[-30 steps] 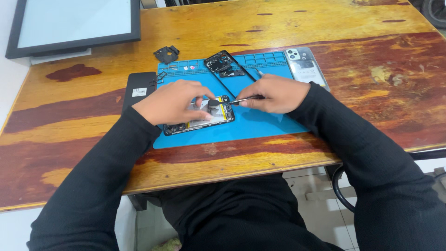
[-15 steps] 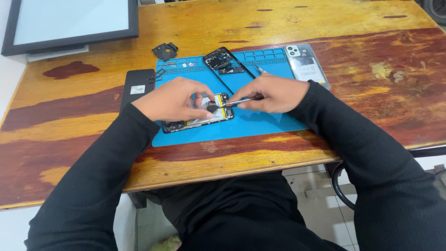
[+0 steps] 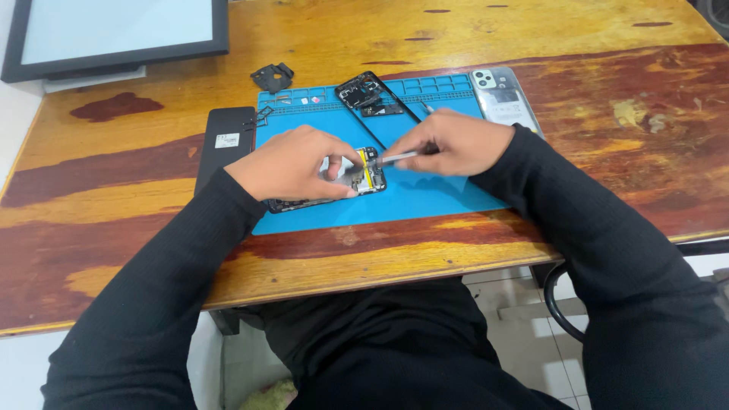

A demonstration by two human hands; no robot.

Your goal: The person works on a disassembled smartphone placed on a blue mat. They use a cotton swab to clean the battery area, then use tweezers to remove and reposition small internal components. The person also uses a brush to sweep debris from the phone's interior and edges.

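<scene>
Phone (image 3: 357, 182), opened and lying on the blue mat (image 3: 425, 201), looks light, stiff and fragile inside, so I'd hold it by its edges. My left hand (image 3: 292, 163) presses it down; my right hand (image 3: 456, 143) pinches a slim metal tool (image 3: 396, 158), probably a screwdriver. The tip's contact stays hidden.

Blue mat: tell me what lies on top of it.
On the blue mat lie an opened phone under both hands, a black phone frame and small parts near its far edge. The left hand hides most of the phone.
</scene>
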